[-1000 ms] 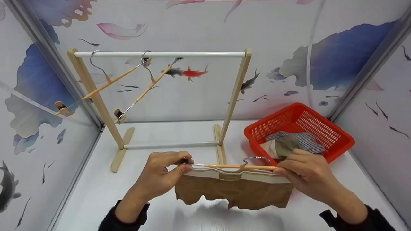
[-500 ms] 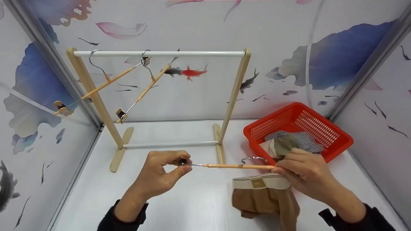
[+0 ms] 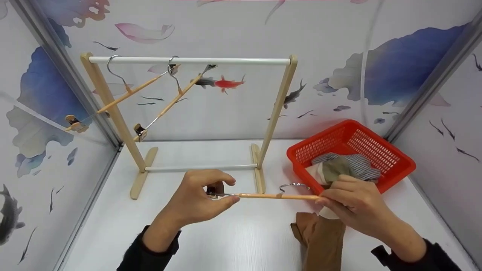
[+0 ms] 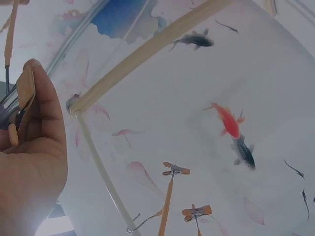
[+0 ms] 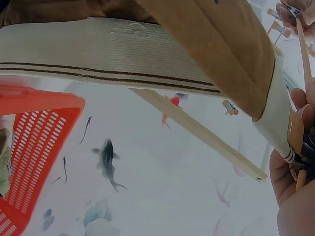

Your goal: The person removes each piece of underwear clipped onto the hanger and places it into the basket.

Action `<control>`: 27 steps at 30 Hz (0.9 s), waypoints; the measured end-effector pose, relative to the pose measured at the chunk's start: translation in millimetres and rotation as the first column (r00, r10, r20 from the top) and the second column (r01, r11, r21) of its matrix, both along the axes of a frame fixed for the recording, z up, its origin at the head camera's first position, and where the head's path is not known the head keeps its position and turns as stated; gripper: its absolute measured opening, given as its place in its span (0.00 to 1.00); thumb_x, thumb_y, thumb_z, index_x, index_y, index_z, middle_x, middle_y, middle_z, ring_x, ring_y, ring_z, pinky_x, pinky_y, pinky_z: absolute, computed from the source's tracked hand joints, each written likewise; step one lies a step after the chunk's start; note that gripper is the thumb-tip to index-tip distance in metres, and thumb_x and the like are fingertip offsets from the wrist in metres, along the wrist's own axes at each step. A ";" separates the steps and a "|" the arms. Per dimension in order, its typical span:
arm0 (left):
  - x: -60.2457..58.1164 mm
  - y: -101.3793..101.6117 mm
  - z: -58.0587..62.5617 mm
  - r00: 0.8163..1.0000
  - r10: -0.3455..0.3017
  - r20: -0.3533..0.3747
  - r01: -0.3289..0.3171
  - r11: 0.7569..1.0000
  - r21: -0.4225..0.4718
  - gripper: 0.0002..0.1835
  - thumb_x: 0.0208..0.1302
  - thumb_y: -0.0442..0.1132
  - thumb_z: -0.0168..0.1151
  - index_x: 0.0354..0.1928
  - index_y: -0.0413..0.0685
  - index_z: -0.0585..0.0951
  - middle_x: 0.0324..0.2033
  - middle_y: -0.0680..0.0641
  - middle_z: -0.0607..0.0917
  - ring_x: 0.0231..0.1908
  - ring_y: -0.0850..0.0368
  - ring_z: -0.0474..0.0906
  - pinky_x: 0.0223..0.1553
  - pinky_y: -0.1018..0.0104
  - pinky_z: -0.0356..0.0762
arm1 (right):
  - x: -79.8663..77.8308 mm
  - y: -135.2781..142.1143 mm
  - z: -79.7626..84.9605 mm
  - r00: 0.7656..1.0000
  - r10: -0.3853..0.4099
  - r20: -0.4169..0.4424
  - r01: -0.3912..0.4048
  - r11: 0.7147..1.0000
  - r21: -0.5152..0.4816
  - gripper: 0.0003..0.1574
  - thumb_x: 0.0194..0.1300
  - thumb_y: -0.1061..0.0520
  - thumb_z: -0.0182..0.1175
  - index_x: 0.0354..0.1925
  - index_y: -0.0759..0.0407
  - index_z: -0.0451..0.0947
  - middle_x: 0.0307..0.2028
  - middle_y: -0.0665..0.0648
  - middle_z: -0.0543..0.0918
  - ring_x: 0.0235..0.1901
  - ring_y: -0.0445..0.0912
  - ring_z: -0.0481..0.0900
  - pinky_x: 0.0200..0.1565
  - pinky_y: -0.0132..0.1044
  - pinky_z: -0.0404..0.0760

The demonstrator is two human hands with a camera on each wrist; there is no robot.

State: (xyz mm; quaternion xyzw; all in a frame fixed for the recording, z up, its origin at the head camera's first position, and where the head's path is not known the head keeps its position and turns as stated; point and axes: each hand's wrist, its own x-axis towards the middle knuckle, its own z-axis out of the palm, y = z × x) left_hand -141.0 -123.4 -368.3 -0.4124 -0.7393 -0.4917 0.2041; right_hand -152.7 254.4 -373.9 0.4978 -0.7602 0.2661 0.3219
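A clip hanger [image 3: 260, 195] with an orange-brown bar and silver hook is held level between both hands. My left hand [image 3: 196, 195] curves round its left clip [image 4: 25, 88], thumb and index finger apart on either side; no cloth shows in that clip. At the other end my right hand [image 3: 357, 205] grips the hanger by its right clip [image 5: 295, 130]. Brown underpants [image 3: 324, 239] hang below the right hand. Their cream waistband [image 5: 123, 54], edged with two brown stripes, runs to the right clip, partly hidden by the fingers.
Behind the hands stands a wooden rack with a white top bar [image 3: 233, 60]. Two clip hangers, one left [image 3: 130, 96] and one nearer the middle [image 3: 171, 103], hang from it with no garments. A red basket [image 3: 380, 150] at right holds striped cloth [image 3: 363, 167] and olive cloth [image 3: 335, 168].
The waistband spanned the hanger between both hands; its left end came free, swung right, and the underpants now hang below my right hand. My left thumb and index finger have spread and shifted right.
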 end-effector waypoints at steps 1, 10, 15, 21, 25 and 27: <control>-0.8 1.4 0.4 1.000 -0.004 -0.012 0.004 1.000 -0.007 0.13 0.54 0.28 0.79 0.41 0.46 0.88 0.28 0.51 0.87 0.20 0.59 0.77 0.22 0.71 0.75 | 0.1 -0.5 0.2 1.000 0.000 -0.004 0.000 1.000 0.003 0.22 0.75 0.43 0.63 0.32 0.57 0.89 0.25 0.49 0.84 0.25 0.41 0.70 0.27 0.24 0.72; -2.0 4.1 -5.7 1.000 -0.026 -0.017 0.024 0.995 -0.092 0.13 0.54 0.28 0.80 0.40 0.45 0.88 0.29 0.52 0.85 0.21 0.58 0.71 0.25 0.74 0.70 | 2.2 -3.8 3.3 0.999 -0.005 -0.033 0.006 1.000 0.011 0.22 0.75 0.43 0.63 0.31 0.56 0.89 0.24 0.50 0.83 0.24 0.42 0.71 0.26 0.25 0.74; -1.7 4.5 -5.7 0.998 -0.068 0.013 0.069 0.993 -0.093 0.06 0.59 0.27 0.77 0.32 0.46 0.89 0.26 0.53 0.86 0.22 0.64 0.71 0.24 0.77 0.67 | 4.3 -4.1 3.3 1.000 0.011 -0.022 -0.012 1.000 -0.020 0.22 0.75 0.43 0.64 0.31 0.57 0.88 0.24 0.50 0.83 0.23 0.42 0.71 0.26 0.25 0.73; -0.1 4.7 -5.9 0.993 -0.112 -0.040 0.108 0.991 -0.081 0.08 0.62 0.24 0.73 0.30 0.45 0.88 0.24 0.52 0.84 0.23 0.64 0.72 0.24 0.77 0.70 | 3.7 1.4 1.2 0.995 0.052 0.083 -0.046 0.997 -0.067 0.18 0.70 0.45 0.69 0.35 0.59 0.89 0.27 0.50 0.85 0.26 0.41 0.72 0.28 0.25 0.74; 0.5 2.3 -6.6 0.993 -0.095 -0.065 0.090 0.993 -0.080 0.08 0.62 0.23 0.72 0.31 0.43 0.88 0.26 0.52 0.86 0.24 0.63 0.74 0.25 0.76 0.73 | 3.3 9.4 -0.8 0.976 0.057 0.209 -0.034 0.993 -0.113 0.21 0.64 0.48 0.75 0.46 0.63 0.88 0.33 0.53 0.87 0.30 0.41 0.77 0.33 0.24 0.77; 0.9 0.5 -7.0 0.994 -0.081 -0.071 0.075 0.994 -0.076 0.08 0.61 0.23 0.73 0.31 0.42 0.88 0.27 0.52 0.86 0.24 0.63 0.75 0.25 0.76 0.74 | 3.7 14.1 -1.8 0.958 0.042 0.283 -0.006 0.992 -0.127 0.25 0.62 0.54 0.77 0.53 0.65 0.85 0.37 0.53 0.87 0.33 0.42 0.80 0.35 0.23 0.79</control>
